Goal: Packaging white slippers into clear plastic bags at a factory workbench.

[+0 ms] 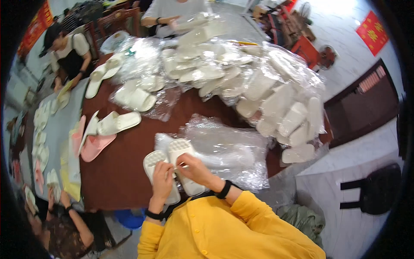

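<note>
Two white slippers lie side by side in front of me at the near table edge, the left slipper point(153, 160) and the right slipper point(180, 147), their bumpy insoles facing up. My left hand point(162, 178) is closed on the left slipper, its fingers bent over the upper part. Just beside it my right hand point(195, 170) is closed at the inner edge of the right slipper, thumb and fingers pinched near the gap between the pair. Any small thing between the fingertips is hidden. Clear plastic bags point(228, 151) lie flat right beside the slippers.
A large heap of bagged white slippers point(258, 88) covers the far right of the brown table point(110, 185). Loose white slippers point(118, 122) and a pink slipper point(98, 146) lie left. Co-workers sit at left and far side. A black stool point(379, 190) stands right.
</note>
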### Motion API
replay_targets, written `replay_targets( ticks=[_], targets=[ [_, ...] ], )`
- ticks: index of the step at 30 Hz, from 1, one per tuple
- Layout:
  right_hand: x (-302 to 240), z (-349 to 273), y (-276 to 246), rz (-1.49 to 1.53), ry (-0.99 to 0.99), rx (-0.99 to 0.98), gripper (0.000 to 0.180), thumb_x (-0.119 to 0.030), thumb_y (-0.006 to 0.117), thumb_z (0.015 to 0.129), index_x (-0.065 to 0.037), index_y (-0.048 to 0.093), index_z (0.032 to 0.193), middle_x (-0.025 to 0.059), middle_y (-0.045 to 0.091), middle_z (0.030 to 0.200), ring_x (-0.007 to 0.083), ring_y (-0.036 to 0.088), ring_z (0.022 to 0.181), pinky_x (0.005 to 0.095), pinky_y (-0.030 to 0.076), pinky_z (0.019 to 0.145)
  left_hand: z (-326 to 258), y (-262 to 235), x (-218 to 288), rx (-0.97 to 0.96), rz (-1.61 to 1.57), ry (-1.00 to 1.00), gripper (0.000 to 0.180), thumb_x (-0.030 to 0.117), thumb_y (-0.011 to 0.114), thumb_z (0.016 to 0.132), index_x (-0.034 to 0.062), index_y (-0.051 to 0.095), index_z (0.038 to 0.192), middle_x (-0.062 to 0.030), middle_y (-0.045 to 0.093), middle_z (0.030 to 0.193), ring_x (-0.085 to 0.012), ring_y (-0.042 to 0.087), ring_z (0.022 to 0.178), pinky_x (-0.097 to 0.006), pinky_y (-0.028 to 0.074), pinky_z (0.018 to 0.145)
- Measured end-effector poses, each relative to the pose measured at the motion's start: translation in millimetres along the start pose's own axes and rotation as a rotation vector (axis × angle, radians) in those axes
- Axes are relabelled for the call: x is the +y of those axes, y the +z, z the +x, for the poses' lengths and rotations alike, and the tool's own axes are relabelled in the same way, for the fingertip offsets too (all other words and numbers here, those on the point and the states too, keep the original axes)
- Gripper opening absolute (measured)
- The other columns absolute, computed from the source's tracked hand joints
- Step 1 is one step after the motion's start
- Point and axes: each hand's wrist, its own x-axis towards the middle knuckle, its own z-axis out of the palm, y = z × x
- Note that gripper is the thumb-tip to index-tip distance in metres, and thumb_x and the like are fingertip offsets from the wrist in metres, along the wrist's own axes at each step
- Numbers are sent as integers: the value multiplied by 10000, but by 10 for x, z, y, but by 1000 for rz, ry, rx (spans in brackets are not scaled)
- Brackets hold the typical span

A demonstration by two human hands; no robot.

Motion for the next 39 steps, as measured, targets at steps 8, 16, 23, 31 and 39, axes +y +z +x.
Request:
replay_targets(
  ticks=[8, 16, 23, 31, 39],
  targets=[
    [-50, 30, 56, -111, 12, -61, 153, -79, 645, 859, -17, 560, 971, 128, 582, 951, 277, 631, 874, 368, 510, 747, -37, -21, -19, 11, 2, -64, 10, -20, 565, 846, -13, 563, 853, -144, 548, 823, -292, 555, 777, -342, 441, 714],
    [-96, -137, -863, -39, 128, -104, 289, -111, 633, 882, -26, 592, 1155, 138, 635, 1060, 266, 644, 917, 370, 516, 817, 341, -1016, -418, 229, -271, -358, 83, 81, 529, 939, 44, 568, 876, 29, 474, 767, -73, 445, 692, -227, 382, 631],
    [114, -644, -2590, 327, 536, 514, 299, -137, 592, 942, -45, 578, 1226, 52, 617, 1165, 176, 617, 1035, 303, 500, 898, 163, -2577, -1601, 674, -54, -257, 255, 162, 493, 993, -24, 541, 1161, -105, 584, 1060, -203, 552, 979, -316, 441, 880],
    [1433, -956, -3478, 477, 618, 1512, 534, -166, 696, 835, 3, 438, 1270, 157, 531, 1231, 277, 550, 1097, 402, 477, 911, -134, -1557, -844, 286, 347, -196, 342, 149, 509, 975, -46, 538, 1255, -154, 566, 1257, -257, 536, 1154, -377, 408, 1008],
    [1630, -1082, -3758, -145, 773, 1468, 553, -213, 759, 799, 50, 471, 1191, 148, 627, 1007, 193, 592, 748, 327, 488, 644, -188, -388, -130, -52, -15, -80, 219, 109, 562, 940, -21, 627, 1104, -141, 607, 1192, -264, 577, 1087, -362, 440, 970]
  ],
)
